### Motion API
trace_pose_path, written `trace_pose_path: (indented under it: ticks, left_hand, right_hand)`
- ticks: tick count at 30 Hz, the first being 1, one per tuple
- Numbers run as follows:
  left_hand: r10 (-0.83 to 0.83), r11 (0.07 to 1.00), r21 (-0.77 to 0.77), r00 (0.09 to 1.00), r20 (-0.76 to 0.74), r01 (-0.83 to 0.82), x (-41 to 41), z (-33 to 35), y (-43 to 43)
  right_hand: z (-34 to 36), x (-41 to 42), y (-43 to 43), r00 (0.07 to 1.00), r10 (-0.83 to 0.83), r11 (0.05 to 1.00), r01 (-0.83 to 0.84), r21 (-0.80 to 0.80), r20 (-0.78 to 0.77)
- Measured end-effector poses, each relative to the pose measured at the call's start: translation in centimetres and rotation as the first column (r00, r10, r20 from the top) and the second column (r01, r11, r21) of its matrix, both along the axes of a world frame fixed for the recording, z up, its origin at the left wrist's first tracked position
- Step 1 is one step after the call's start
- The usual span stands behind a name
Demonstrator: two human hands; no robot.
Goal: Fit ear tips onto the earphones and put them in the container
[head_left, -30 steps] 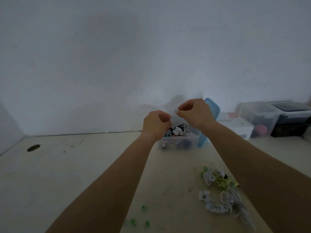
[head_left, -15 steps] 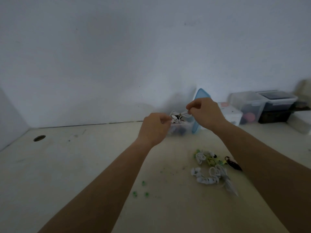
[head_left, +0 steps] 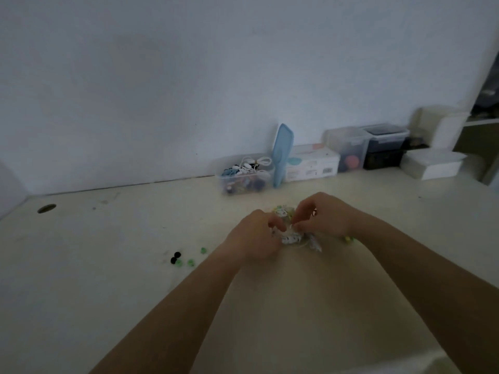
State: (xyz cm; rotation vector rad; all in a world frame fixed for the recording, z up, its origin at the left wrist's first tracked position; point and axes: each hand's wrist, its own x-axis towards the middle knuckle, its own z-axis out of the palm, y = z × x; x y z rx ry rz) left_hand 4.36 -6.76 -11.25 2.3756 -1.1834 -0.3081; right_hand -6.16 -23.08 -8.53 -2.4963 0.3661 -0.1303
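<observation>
A heap of white earphones point(head_left: 293, 238) with green bits lies on the table in front of me. My left hand point(head_left: 256, 233) and my right hand point(head_left: 322, 215) are both down on the heap, fingers curled into the tangled white cords. The exact pinch is blurred. Loose green and black ear tips point(head_left: 179, 259) lie scattered to the left. The clear container point(head_left: 244, 176) stands at the back by the wall, with white and black earphones point(head_left: 249, 166) piled at its top.
A blue lid point(head_left: 282, 153) leans upright beside the container. To its right stand a white carton point(head_left: 312, 163), clear storage boxes point(head_left: 348, 148), a dark box point(head_left: 383, 151) and a white tub point(head_left: 432, 164). A round hole point(head_left: 46, 208) pierces the table at far left.
Both hands have drawn back from above the container to the earphone heap nearer me. A white earphone set now lies on top of the container's contents. The view tilted down.
</observation>
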Motion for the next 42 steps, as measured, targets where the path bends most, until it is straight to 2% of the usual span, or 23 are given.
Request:
trace_pose_path:
  ticks: [2, 5, 9, 12, 16, 18, 22, 25, 28, 32, 34, 36, 38, 42]
  left_hand:
    - [-0.038, 0.999, 0.031, 0.999, 0.037, 0.037, -0.3, -0.5, 0.2]
    - [-0.014, 0.999, -0.045, 0.997, 0.078, 0.017, -0.3, -0.7, 0.8]
    - [0.039, 0.984, -0.177, 0.997, 0.068, -0.026, 0.1, -0.7, 2.1]
    - [0.096, 0.947, -0.305, 0.995, -0.04, -0.104, 0.4, -0.5, 3.2]
    - [0.109, 0.882, -0.412, 0.95, -0.293, -0.228, 0.5, 0.5, 4.6]
    - [0.112, 0.853, -0.445, 0.928, -0.356, -0.274, 0.3, 1.1, 5.2]
    - [0.076, 0.814, -0.47, 0.864, -0.497, -0.342, -0.2, 2.2, 6.3]
    - [0.048, 0.815, -0.452, 0.819, -0.572, -0.363, -0.5, 2.7, 7.4]
    - [-0.003, 0.805, -0.427, 0.716, -0.699, -0.413, -0.6, 2.7, 8.5]
    - [-0.19, 0.738, -0.425, 0.443, -0.876, -0.524, -0.8, 2.8, 10.4]
    - [-0.231, 0.714, -0.431, 0.396, -0.889, -0.552, -0.8, 2.6, 11.4]
    - [-0.233, 0.703, -0.438, 0.4, -0.886, -0.56, -0.8, 2.1, 12.3]
    - [-0.206, 0.715, -0.445, 0.446, -0.871, -0.539, -1.2, 1.6, 13.2]
    - [-0.038, 0.792, -0.415, 0.643, -0.765, -0.447, -2.7, 0.1, 13.8]
  right_hand:
    - [-0.8, -0.2, 0.6, 0.999, 0.024, 0.997, -0.025, -0.067, -0.027]
    - [-1.4, 0.2, 1.2, 0.997, 0.053, 0.983, -0.063, -0.172, -0.061]
    - [-1.8, 0.4, 1.3, 0.999, 0.002, 0.991, -0.009, -0.135, -0.053]
    - [-2.0, 0.3, 1.6, 0.997, -0.012, 0.99, 0.002, -0.139, -0.07]
    - [-1.8, 0.7, 2.5, 1.0, -0.005, 0.986, 0.003, -0.165, -0.013]
    - [-1.4, 1.0, 3.2, 0.999, 0.025, 0.997, -0.021, -0.078, 0.048]
    - [-0.2, 1.7, 4.9, 0.979, 0.084, 0.965, -0.126, 0.228, 0.186]
    - [0.6, 2.1, 6.4, 0.966, 0.098, 0.941, -0.169, 0.295, 0.24]
    - [1.1, 2.6, 7.4, 0.961, 0.088, 0.927, -0.176, 0.331, 0.263]
    - [1.0, 2.7, 8.5, 0.967, 0.047, 0.887, -0.155, 0.435, 0.249]
    - [0.9, 2.5, 8.9, 0.972, 0.047, 0.866, -0.154, 0.475, 0.23]
    - [0.8, 2.2, 9.1, 0.98, 0.075, 0.871, -0.153, 0.467, 0.183]
    - [0.6, 1.8, 9.3, 0.984, 0.142, 0.896, -0.175, 0.408, 0.109]
    - [-0.1, 1.1, 9.9, 0.957, 0.283, 0.941, -0.264, 0.211, -0.063]
